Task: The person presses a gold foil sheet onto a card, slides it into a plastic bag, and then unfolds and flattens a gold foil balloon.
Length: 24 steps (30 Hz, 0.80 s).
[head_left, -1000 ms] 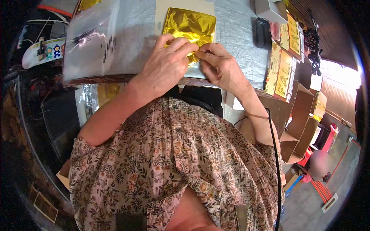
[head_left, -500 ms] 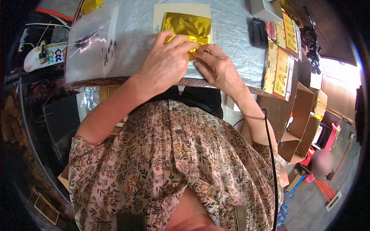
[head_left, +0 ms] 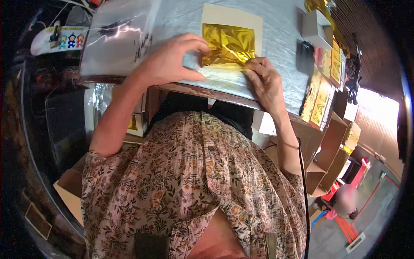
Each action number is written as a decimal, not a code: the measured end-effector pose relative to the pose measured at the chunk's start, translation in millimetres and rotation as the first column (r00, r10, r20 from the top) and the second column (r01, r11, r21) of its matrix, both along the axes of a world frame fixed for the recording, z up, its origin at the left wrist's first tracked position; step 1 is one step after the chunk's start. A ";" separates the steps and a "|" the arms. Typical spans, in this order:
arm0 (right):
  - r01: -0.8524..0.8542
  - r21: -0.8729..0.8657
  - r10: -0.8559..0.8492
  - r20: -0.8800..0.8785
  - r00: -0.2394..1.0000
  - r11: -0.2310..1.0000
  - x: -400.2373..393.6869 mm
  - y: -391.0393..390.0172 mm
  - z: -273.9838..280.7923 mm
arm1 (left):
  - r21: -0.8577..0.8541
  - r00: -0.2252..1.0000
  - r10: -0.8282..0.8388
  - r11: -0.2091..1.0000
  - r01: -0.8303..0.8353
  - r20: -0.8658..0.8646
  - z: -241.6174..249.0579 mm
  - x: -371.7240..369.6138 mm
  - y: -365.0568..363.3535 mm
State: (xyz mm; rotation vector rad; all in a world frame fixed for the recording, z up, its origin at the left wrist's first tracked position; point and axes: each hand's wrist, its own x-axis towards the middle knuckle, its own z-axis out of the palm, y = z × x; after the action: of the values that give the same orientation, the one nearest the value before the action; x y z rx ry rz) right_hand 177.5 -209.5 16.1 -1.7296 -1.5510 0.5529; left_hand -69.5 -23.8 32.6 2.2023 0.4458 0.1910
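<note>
A folded piece of shiny gold foil (head_left: 228, 41) lies over a cream card (head_left: 230, 14) on the table. My right hand (head_left: 266, 80) pinches the foil's near right corner between thumb and fingers. At the left side of the foil is my left hand (head_left: 172, 62), open, its curved fingertips right at the edge and its thumb held well apart below. Creases run across the foil toward the pinched corner.
Clear plastic bags (head_left: 116, 39) lie on the table's left. On the right are a black case (head_left: 305, 58), a white box (head_left: 317, 28) and printed packets (head_left: 320, 105) with gold letters. Cardboard boxes (head_left: 325, 159) stand below, and a person (head_left: 340, 203) is farther off.
My hands have moved apart: the left has drawn back leftward and opened, while the right stays at the foil's near right corner. The whole view has shifted.
</note>
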 end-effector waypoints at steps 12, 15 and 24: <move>0.063 -0.126 -0.064 -0.009 0.998 0.990 0.4 2.5 3.3 | 0.050 0.920 0.250 0.959 -0.278 0.302 -36.1 10.2 -27.0; 0.077 -0.119 -0.077 0.009 0.997 0.990 4.3 1.2 -3.3 | -0.030 0.914 0.275 0.960 -0.278 0.299 -40.4 11.4 -26.2; 0.224 -0.173 -0.227 0.003 0.974 0.959 1.1 5.5 1.4 | -0.045 0.890 0.345 0.936 -0.348 0.298 -43.7 16.8 -29.5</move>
State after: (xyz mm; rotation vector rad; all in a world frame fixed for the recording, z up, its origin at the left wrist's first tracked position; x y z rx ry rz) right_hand 178.5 -204.0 17.5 -1.9966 -1.3029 0.5975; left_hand -52.6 -53.3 -11.2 2.0395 0.6623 0.7152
